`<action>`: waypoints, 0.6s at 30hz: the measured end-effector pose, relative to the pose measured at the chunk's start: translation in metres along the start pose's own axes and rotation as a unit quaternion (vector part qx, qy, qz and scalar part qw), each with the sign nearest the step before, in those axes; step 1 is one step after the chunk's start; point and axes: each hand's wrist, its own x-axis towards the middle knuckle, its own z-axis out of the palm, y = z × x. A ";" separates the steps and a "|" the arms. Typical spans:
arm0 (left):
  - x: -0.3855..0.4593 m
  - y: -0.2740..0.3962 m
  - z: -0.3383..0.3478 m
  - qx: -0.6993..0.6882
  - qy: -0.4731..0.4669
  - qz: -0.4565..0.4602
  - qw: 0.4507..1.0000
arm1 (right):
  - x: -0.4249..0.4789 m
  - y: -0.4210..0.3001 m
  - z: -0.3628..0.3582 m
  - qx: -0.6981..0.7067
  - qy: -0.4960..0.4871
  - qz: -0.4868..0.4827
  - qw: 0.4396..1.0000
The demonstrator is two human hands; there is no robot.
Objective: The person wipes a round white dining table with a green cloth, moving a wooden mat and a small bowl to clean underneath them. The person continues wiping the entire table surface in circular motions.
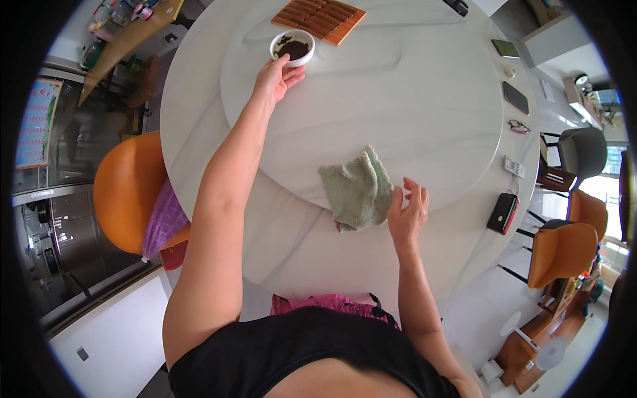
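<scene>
At the far left of the round turntable is a small white bowl (304,60) with a dark substance inside, some of it stuck to the inner wall. My left hand (277,79) reaches out to it, thumb at the near rim and the other fingers along the outside. A rumpled pale green cloth (356,191) lies across the near edge of the turntable. Just to its right, my right hand (409,211) hovers with fingers loosely curled and apart, holding nothing.
Behind the bowl sits a slatted wooden trivet (321,19). Along the right side of the marbled table (298,244) lie a phone (515,97), glasses (519,126), a remote control (514,166) and a black-and-red case (502,214). An orange chair (127,191) stands at the left.
</scene>
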 end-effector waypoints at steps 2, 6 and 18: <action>-0.015 -0.006 0.008 0.014 0.029 0.005 0.999 | 0.011 0.008 0.001 -0.118 0.010 -0.096 0.988; -0.101 -0.064 0.035 0.504 -0.057 0.170 0.845 | 0.011 0.011 0.004 -0.136 -0.103 -0.156 0.973; -0.158 -0.077 0.058 0.570 -0.280 0.127 0.762 | 0.038 -0.002 -0.026 0.028 -0.249 0.060 0.966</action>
